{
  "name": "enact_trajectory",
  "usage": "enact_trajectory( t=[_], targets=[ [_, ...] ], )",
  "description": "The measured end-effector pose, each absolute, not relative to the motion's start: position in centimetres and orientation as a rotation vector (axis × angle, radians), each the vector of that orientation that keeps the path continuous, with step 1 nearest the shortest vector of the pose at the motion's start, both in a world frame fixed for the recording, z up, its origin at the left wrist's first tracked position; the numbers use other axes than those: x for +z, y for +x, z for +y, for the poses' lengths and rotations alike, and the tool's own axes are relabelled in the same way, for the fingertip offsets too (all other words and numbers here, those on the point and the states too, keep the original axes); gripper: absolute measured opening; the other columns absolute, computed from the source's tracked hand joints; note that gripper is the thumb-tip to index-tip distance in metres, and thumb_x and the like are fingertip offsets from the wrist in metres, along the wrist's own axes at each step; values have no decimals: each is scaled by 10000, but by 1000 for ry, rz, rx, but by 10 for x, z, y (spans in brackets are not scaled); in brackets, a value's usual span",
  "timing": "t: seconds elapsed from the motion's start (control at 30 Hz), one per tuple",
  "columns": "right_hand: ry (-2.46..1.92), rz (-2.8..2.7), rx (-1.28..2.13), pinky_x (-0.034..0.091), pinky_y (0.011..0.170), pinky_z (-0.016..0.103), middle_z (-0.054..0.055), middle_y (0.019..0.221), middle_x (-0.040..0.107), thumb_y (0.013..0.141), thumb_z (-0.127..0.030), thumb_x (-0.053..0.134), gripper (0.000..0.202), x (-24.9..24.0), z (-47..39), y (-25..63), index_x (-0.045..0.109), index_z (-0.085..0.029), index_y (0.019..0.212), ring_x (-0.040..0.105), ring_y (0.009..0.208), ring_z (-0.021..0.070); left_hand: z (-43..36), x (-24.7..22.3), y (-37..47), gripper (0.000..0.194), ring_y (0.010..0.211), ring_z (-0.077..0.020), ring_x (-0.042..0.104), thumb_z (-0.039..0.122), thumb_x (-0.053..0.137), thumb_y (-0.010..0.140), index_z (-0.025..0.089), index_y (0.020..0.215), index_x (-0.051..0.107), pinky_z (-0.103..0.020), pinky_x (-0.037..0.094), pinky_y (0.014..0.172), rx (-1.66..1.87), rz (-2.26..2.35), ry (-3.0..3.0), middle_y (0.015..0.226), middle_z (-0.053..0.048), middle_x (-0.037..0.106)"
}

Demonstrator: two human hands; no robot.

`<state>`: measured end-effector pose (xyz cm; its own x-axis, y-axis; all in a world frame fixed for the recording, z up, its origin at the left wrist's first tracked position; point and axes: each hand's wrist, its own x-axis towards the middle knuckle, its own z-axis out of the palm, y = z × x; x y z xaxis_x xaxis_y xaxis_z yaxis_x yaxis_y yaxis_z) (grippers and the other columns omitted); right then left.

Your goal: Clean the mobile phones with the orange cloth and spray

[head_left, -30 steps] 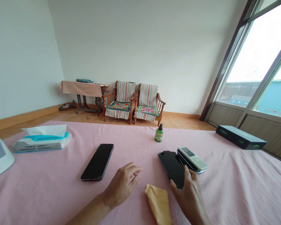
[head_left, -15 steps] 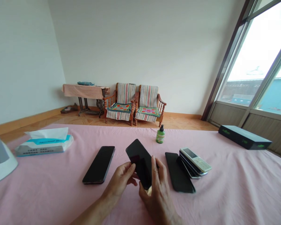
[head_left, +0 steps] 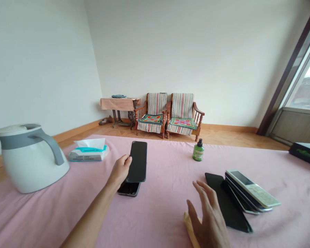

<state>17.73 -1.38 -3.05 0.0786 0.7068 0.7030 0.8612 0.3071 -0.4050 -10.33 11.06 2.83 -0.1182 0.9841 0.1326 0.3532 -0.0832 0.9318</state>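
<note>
My left hand point(head_left: 123, 167) is closed on the left edge of a black smartphone point(head_left: 138, 162). That smartphone overlaps a second black smartphone point(head_left: 129, 189) lying on the pink cloth, of which only the lower end shows; whether the two touch I cannot tell. My right hand point(head_left: 206, 213) has its fingers spread apart, over the near side of the cloth. A pale yellow strip of fabric point(head_left: 189, 227) shows beside and beneath its thumb, partly hidden by the hand. To its right lie a flat black phone or case point(head_left: 228, 203) and a fanned stack of phones topped by a white keypad phone point(head_left: 255, 187).
A white and grey jug point(head_left: 28, 165) and a tissue pack point(head_left: 86, 155) stand at the left of the pink cloth point(head_left: 165, 199). Farther back is a green bottle point(head_left: 198, 151). A black box point(head_left: 305, 154) sits at the far right. Two wooden chairs point(head_left: 182, 110) stand behind.
My left hand has carried the smartphone left, over the one lying there. My right hand has come off the smartphone and opened. The view has turned left, bringing the whole jug in.
</note>
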Motion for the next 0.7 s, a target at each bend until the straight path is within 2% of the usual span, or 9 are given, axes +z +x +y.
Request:
enact_trajectory(
  t=[0.07,0.2,0.57,0.7],
  targets=[
    [-1436,-1675,-194,507,873,474,155,1262,450,858,-255,480,413,-29,-15,177,419,-195,1262,525,1115,285,116,27,-118,227,845,-188,613,325,532,921,125,1016,582,-342,521,723,1083,1647,1528,980,-44,612],
    [-1438,-1681,-165,519,859,459,146,1246,464,842,-238,484,378,-28,-17,175,457,-200,1217,538,1107,285,118,21,-130,277,947,-226,608,304,554,915,140,1138,556,-400,526,792,812,1745,1587,1128,-66,585],
    [-1408,-1677,-66,566,766,416,160,1241,474,863,-243,452,322,-35,-17,175,485,-181,1177,609,1018,266,121,18,-133,265,958,-211,605,290,552,918,150,1143,551,-404,520,807,538,1980,1834,1139,-77,582],
    [-1390,-1663,-80,583,710,381,154,1211,507,863,-262,450,291,-35,-17,174,519,-183,1134,648,924,241,115,23,-130,209,926,-216,623,340,557,902,162,998,612,-379,495,800,429,2131,1920,1013,-60,643]
  ],
)
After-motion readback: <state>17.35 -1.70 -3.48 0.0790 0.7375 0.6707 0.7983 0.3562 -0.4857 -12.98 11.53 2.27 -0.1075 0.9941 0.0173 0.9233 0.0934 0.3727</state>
